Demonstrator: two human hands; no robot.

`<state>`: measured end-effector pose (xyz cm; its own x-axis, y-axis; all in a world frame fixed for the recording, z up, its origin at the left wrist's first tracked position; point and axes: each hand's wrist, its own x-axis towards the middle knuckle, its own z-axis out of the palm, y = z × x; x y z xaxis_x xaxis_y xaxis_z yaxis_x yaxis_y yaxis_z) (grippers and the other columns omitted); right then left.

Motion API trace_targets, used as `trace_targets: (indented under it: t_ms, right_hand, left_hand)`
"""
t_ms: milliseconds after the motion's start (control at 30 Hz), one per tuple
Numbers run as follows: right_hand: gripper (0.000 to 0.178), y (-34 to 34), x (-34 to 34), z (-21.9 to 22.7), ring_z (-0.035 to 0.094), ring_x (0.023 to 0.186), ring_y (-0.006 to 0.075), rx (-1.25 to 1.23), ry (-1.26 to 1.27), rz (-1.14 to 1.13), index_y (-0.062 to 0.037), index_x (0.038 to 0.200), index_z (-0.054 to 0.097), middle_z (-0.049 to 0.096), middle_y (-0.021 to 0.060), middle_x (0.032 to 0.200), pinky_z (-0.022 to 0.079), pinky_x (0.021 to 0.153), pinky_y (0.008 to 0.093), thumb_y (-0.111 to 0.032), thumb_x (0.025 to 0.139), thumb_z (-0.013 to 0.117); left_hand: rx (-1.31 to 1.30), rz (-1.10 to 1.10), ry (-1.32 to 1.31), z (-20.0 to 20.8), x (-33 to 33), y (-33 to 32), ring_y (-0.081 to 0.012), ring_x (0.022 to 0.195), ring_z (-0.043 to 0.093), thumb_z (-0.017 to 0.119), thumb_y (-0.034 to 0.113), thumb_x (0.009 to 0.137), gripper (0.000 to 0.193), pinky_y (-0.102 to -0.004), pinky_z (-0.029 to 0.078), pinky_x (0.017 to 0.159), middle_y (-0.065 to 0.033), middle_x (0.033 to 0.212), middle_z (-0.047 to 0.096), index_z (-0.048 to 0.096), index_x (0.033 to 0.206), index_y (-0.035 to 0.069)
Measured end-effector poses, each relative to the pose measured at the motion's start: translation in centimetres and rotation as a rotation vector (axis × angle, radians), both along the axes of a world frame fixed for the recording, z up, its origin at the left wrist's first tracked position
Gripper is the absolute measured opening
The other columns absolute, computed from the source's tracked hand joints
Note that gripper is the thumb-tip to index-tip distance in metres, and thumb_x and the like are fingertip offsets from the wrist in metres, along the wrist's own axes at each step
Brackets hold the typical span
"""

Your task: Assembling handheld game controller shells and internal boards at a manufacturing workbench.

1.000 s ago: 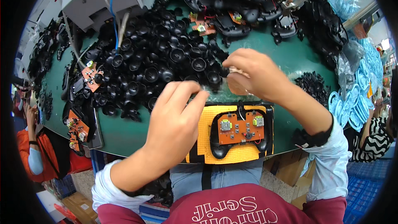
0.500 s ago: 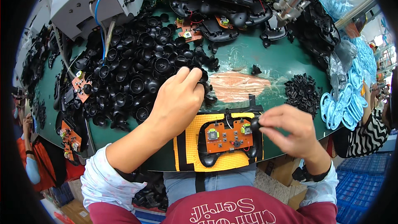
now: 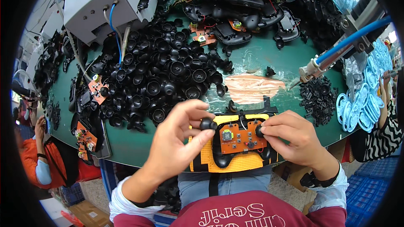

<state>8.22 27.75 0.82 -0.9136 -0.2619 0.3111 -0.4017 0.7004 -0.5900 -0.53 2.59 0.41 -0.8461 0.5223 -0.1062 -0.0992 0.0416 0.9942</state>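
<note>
On a yellow padded mat (image 3: 202,165) lies a black game controller shell half (image 3: 223,160) with an orange-brown circuit board (image 3: 240,145) in it. The board's left thumbstick base (image 3: 227,135) is uncovered. My right hand (image 3: 294,136) pinches a black domed thumbstick cap (image 3: 258,131) over the right thumbstick base, hiding that base. Another thumbstick cap (image 3: 208,123) is between the thumb and fingers of my left hand (image 3: 179,132), above the shell's upper left corner. Beyond my left hand spreads a large heap of the same black caps (image 3: 164,65).
A grey machine box (image 3: 101,10) with hoses stands at the back left. An electric or air driver (image 3: 311,70) with a blue hose hangs at the right, over small black parts (image 3: 322,101). Controller shells (image 3: 235,12) pile up at the back. Light blue straps (image 3: 364,105) lie far right.
My left hand has come back from the heap with a thumbstick cap. My right hand has brought its cap onto the board's right thumbstick. The driver now hangs nearer. My view has shifted.
</note>
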Motion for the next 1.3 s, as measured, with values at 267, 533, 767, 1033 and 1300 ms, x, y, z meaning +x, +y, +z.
trace_targets:
  t_ms: [267,533,767,1033,1300]
  right_hand:
    - [0.023,-0.4,0.0,-0.2,0.064,0.078,0.0249,-0.004,0.001,-0.034,-0.0032,0.090,0.068,0.066,0.0077,0.092,0.052,0.069,0.0340,0.002,0.069,0.075]
    - [0.024,-0.3,0.0,-0.4,0.064,0.077,0.0250,-0.022,0.003,-0.035,-0.0033,0.090,0.069,0.066,0.0080,0.092,0.052,0.067,0.0334,0.002,0.068,0.076]
    - [0.023,-0.2,-0.4,0.4,0.064,0.079,0.0259,-0.017,-0.061,-0.003,-0.0039,0.092,0.068,0.066,0.0085,0.094,0.052,0.069,0.0334,-0.001,0.070,0.076]
    - [0.019,-0.5,-0.7,0.7,0.064,0.078,0.0256,0.033,-0.095,-0.022,-0.0043,0.089,0.066,0.066,0.0076,0.092,0.053,0.069,0.0342,-0.006,0.073,0.075]
    - [0.014,-1.0,-1.3,0.2,0.064,0.070,0.0272,0.018,-0.140,-0.071,-0.0034,0.082,0.062,0.063,0.0089,0.079,0.052,0.061,0.0360,-0.004,0.073,0.073]
  left_hand:
    - [-0.127,0.051,0.576,-2.3,2.1,1.2,-0.0232,0.089,0.062,0.081,0.006,0.069,0.027,-0.0325,0.049,0.078,-0.0097,0.094,0.066,0.069,0.093,0.003]
    - [-0.298,0.004,0.644,-3.2,1.7,1.1,-0.0194,0.083,0.059,0.084,0.010,0.066,0.025,-0.0313,0.044,0.074,-0.0044,0.091,0.067,0.073,0.088,0.008]
    - [-0.323,-0.084,0.704,-1.5,1.9,1.4,-0.0220,0.083,0.057,0.082,0.007,0.067,0.032,-0.0335,0.043,0.078,-0.0040,0.092,0.065,0.072,0.098,0.009]
    - [-0.429,-0.139,0.789,-1.0,1.4,1.6,-0.0225,0.088,0.059,0.081,0.005,0.066,0.033,-0.0344,0.043,0.074,-0.0043,0.095,0.065,0.072,0.097,0.008]
    - [-0.429,-0.118,0.786,-1.6,0.7,1.2,-0.0209,0.079,0.062,0.082,0.007,0.065,0.034,-0.0335,0.042,0.074,-0.0043,0.084,0.067,0.073,0.097,0.008]
